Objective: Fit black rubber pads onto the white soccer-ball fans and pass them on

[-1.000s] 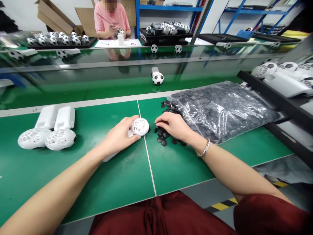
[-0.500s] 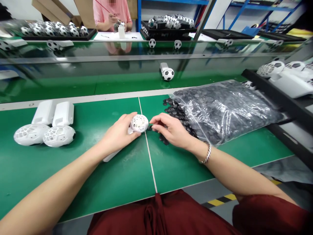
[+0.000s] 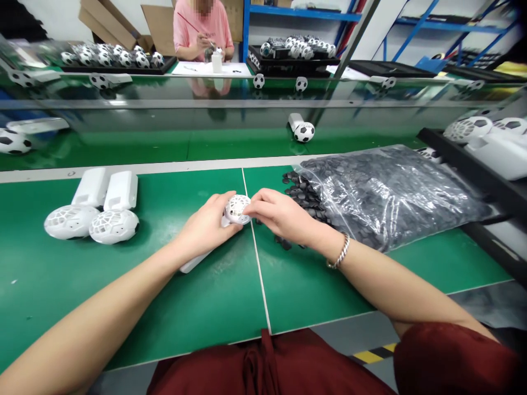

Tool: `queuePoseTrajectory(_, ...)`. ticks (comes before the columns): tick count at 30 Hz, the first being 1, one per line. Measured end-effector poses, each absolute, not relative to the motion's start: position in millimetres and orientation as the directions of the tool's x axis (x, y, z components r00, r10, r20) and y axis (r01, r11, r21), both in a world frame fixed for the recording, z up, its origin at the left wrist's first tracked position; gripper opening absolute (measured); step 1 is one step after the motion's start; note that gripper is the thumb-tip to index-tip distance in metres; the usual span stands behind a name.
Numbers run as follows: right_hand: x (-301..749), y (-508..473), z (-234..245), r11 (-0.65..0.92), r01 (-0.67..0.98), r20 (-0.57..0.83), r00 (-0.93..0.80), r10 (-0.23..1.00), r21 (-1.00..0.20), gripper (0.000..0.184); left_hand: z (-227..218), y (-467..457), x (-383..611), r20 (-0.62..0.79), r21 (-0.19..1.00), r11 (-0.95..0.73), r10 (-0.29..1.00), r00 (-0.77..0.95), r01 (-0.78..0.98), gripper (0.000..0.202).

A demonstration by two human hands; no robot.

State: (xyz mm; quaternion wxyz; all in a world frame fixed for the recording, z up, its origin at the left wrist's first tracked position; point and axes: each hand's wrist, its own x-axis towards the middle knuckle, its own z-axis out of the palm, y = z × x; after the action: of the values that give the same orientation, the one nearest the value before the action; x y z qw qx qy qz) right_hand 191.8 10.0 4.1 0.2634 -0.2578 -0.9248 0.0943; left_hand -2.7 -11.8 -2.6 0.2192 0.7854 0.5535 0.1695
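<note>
My left hand (image 3: pixel 208 226) is wrapped round a white ball-headed gadget (image 3: pixel 237 208) with a lattice shell, holding it on the green table (image 3: pixel 164 285); its white handle pokes out below my wrist. My right hand (image 3: pixel 279 215) has its fingers pinched against the lattice head, pressing on it; what is between the fingertips is too small to make out. Loose black hexagon pieces (image 3: pixel 297 189) lie just right of my hands, spilling from a clear plastic bag (image 3: pixel 391 192) full of them.
Two more white lattice gadgets (image 3: pixel 93 219) lie at the left. A finished black-and-white ball gadget (image 3: pixel 302 130) sits on the conveyor belt behind. A black tray (image 3: pixel 465 164) with more gadgets stands at right. A person in pink works across the line.
My right hand left the pile of black pieces and moved left onto the lattice head. The ball gadget on the conveyor has drifted right.
</note>
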Motion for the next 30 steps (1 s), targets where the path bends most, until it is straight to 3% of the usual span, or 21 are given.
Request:
queuePoseTrajectory(7,192,8,-5,0.850,0.347,0.455,-0.730,0.510,-0.397,0.016,-3,-11,-2,0.020,0.520,-0.287,0.946,0.325,0.804,0.065)
queuePoseTrajectory(14,187,10,-5,0.897,0.363,0.440,-0.782,0.441,-0.252,0.021,0,-13,0,0.011,0.521,-0.275,0.949,0.316,0.808,0.074)
queuePoseTrajectory(21,184,7,-8,0.772,0.372,0.506,-0.595,0.625,-0.515,0.003,0,-14,1,0.045,0.521,-0.289,0.949,0.312,0.803,0.065)
queuePoseTrajectory(26,188,13,-17,0.598,0.364,0.421,-0.458,0.783,-0.715,0.038,0,-11,0,0.050,0.540,-0.295,0.946,0.320,0.788,0.061)
queuePoseTrajectory(30,188,16,-22,0.490,0.298,0.289,-0.524,0.801,-0.819,0.042,2,-9,0,0.053,0.542,-0.303,0.943,0.328,0.784,0.058)
